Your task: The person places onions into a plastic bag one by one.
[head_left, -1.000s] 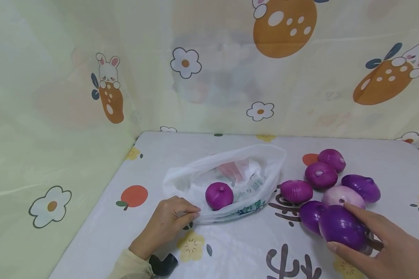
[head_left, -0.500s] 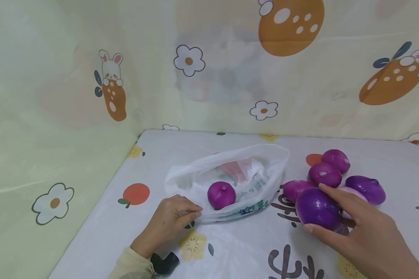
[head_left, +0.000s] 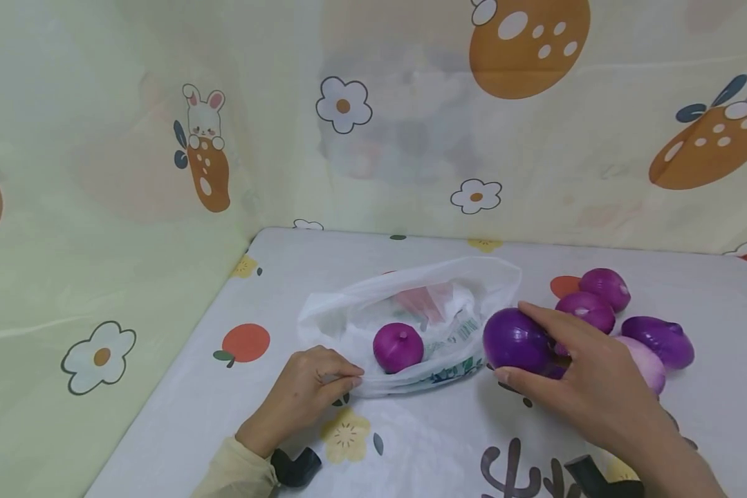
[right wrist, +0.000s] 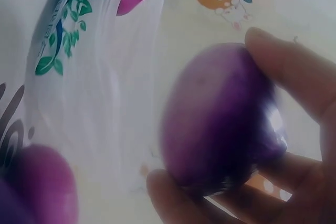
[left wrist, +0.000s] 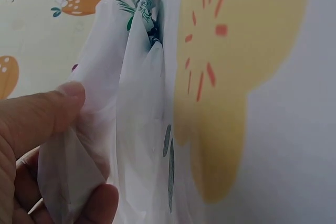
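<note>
Two hands, mine, both occupied.

Left hand [head_left: 301, 387]: thumb and fingers pinched together on the near left edge of a white plastic bag [head_left: 333, 321]; a fold of thin film is caught between them.

Right hand [head_left: 597, 387]: thumb and fingers spread to the width of one glossy dark purple onion [head_left: 515, 340] and curled about its sides. The onion is held just beside the bag's right end; whether it touches the film, I cannot tell. From my right wrist it looks paler on one face, its outline blurred.

Bag: one, on the table [head_left: 436, 436], mouth gaping, green leaf print along the near side, barcode showing within. Contents visible: one magenta onion [head_left: 398, 348], stem end up.

Loose onions, to the right of the bag, in a close group: two magenta, the farther [head_left: 605, 289] and the nearer [head_left: 585, 309]; one dark purple [head_left: 658, 342]; one pale pinkish [head_left: 646, 363], partly covered by my right hand. More purple shows behind my grip, too hidden to count.

Sundries: one cream sleeve [head_left: 236, 474] on my left arm; one black fitting [head_left: 295, 468] at that wrist; pale green sheeting [head_left: 274, 173] behind, printed with flowers and rabbits.
</note>
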Action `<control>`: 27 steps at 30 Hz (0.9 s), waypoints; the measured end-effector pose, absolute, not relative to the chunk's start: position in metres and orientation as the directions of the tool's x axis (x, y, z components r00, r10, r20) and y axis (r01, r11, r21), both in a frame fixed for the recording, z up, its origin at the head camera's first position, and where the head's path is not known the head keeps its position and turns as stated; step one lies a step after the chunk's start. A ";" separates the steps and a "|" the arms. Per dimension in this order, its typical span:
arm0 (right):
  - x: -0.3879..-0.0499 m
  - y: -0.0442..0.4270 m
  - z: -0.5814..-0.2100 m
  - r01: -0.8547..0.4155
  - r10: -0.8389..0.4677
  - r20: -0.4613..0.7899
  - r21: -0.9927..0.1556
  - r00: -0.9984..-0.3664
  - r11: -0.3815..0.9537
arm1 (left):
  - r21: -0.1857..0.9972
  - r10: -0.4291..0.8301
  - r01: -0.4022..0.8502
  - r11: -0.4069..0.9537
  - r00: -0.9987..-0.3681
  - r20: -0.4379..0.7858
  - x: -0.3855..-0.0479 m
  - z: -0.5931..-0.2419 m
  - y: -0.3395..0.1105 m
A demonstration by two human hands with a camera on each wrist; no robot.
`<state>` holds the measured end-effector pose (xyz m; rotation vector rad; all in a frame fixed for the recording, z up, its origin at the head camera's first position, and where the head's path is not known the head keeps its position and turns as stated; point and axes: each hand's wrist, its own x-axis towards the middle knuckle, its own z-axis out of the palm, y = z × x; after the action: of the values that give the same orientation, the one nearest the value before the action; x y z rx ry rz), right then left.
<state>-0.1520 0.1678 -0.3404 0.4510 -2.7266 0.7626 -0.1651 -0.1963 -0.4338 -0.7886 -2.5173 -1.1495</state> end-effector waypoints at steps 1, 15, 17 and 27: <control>-0.154 0.165 -0.339 -0.364 -0.226 0.328 -0.460 -0.917 0.810 | 0.616 0.369 0.578 0.535 -0.816 0.446 -0.165 -0.434 -0.196; -0.182 0.125 -0.342 -0.421 -0.319 0.279 -0.503 -0.906 0.755 | 0.619 0.385 0.584 0.525 -0.812 0.440 -0.165 -0.432 -0.197; -0.185 0.121 -0.344 -0.424 -0.325 0.275 -0.513 -0.905 0.746 | 0.624 0.382 0.578 0.526 -0.816 0.434 -0.165 -0.431 -0.197; -0.204 0.106 -0.359 -0.385 -0.333 0.198 -0.555 -0.922 0.737 | 0.603 0.391 0.600 0.526 -0.800 0.455 -0.166 -0.433 -0.197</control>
<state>-0.2041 0.1060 -0.3587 0.5896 -2.8483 0.9387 -0.1658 -0.1970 -0.4330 -0.8316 -2.5047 -1.1405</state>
